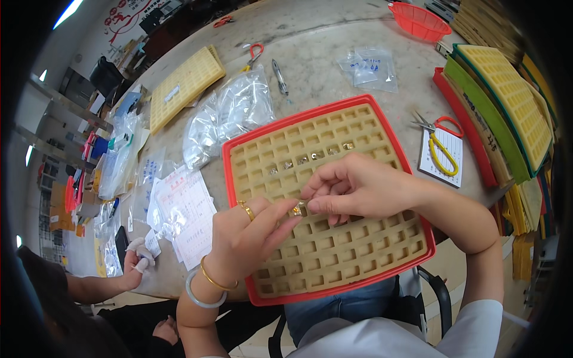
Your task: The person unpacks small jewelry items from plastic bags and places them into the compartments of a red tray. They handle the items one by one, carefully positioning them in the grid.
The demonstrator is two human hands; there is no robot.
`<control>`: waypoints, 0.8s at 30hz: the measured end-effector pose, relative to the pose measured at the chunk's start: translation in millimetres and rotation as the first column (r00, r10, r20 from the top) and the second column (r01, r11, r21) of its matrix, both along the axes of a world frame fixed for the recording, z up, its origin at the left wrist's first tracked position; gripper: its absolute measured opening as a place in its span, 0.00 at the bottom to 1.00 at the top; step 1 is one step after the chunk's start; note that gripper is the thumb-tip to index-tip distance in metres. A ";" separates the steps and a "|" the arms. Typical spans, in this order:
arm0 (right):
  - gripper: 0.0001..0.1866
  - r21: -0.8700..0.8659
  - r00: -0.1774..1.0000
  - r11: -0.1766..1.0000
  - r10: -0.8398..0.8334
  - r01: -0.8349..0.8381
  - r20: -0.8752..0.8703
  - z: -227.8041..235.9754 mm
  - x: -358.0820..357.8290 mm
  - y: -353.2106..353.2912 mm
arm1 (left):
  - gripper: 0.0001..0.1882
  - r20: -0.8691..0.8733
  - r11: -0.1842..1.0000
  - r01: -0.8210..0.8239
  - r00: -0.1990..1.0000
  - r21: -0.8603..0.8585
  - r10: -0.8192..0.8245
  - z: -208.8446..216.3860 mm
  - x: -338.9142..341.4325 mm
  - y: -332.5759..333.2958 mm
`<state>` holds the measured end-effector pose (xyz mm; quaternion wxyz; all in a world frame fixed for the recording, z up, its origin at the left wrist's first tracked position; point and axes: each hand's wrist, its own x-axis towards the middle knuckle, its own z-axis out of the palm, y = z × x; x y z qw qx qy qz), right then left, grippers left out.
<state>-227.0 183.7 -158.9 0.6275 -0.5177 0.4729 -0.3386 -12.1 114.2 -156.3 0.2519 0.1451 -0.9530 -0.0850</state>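
Note:
A red-rimmed tray (433, 247) with a beige insert of square pockets lies tilted across the table edge and my lap. Over its middle, my left hand (253, 227) pinches a small shiny gold-coloured piece of jewellery (297, 209) between thumb and fingertips. My right hand (358, 188) meets it there, thumb and fingers closed at the piece's other side; whether they hold part of it is hidden. Behind my hands, a row of several similar small shiny pieces (302, 160) sits in the pockets.
Clear plastic bags (230, 113) and paper slips (185, 209) lie left of the tray. Scissors (441, 146) rest on a notepad (428, 167) at right, beside stacked trays (504, 113). A pen (279, 77) and a red basket (421, 22) are farther back. Another person's gloved hand (140, 256) is at left.

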 end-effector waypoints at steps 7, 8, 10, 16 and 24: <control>0.11 0.082 0.992 0.991 0.099 -0.105 0.074 -2.1 1.6 -1.3 | 0.13 -0.048 0.998 0.064 0.997 -0.029 -0.066 0.4 -1.9 4.9; 0.11 0.088 0.992 0.990 0.106 -0.112 0.073 -1.8 1.2 -1.4 | 0.14 -0.052 0.997 0.066 0.996 -0.035 -0.068 0.5 -2.3 5.3; 0.11 0.082 0.990 0.990 0.110 -0.118 0.093 -1.2 0.9 -1.9 | 0.14 -0.055 0.997 0.068 0.996 -0.048 -0.071 1.4 -3.1 4.9; 0.12 0.077 0.991 0.994 0.070 -0.079 0.117 5.8 1.0 -1.6 | 0.17 -0.157 0.997 0.042 0.987 0.058 -0.032 0.8 -1.9 3.7; 0.13 0.089 0.983 0.992 0.070 -0.086 0.167 4.8 0.2 -2.5 | 0.15 -0.236 0.990 0.071 0.971 0.122 -0.041 -0.7 -2.6 2.4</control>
